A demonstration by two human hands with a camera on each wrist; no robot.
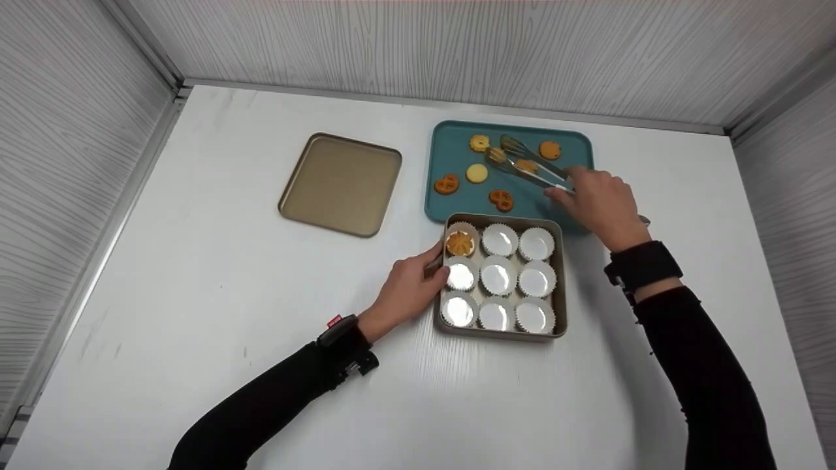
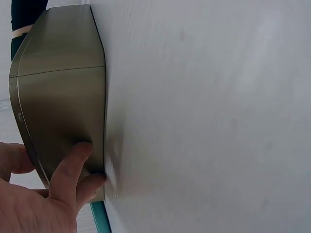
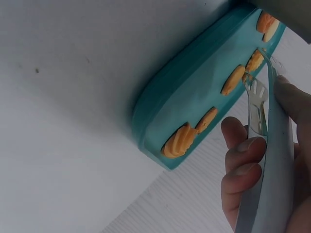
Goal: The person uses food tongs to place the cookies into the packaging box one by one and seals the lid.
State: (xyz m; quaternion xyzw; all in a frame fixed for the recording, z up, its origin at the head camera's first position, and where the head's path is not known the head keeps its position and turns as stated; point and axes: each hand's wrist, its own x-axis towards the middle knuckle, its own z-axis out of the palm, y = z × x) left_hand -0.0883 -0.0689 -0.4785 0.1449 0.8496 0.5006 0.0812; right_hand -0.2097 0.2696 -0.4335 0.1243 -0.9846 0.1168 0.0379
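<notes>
My left hand [image 1: 408, 287] grips the left wall of a square gold tin [image 1: 560, 287], thumb at the rim and fingers against the outer side. Several white paper cups [image 1: 498, 277] stand in rows inside the tin. The far left cup contains a ridged golden cookie [image 1: 460, 243]. My right hand [image 1: 604, 202] holds metal tongs [image 1: 545, 166] over a teal tray [image 1: 450, 143], their two heads apart. Cookies lie around the heads; whether the tongs touch one I cannot tell. A pale round cookie [image 1: 477, 173] and a pretzel-shaped cookie [image 1: 501, 200] lie closer to the tin.
A flat gold lid [image 1: 341, 184] lies on the white table [image 1: 235, 274], left of the teal tray. The tin stands against or slightly over the tray's near edge. Grey wood-grain panels [image 1: 424, 49] bound the table at the back and sides.
</notes>
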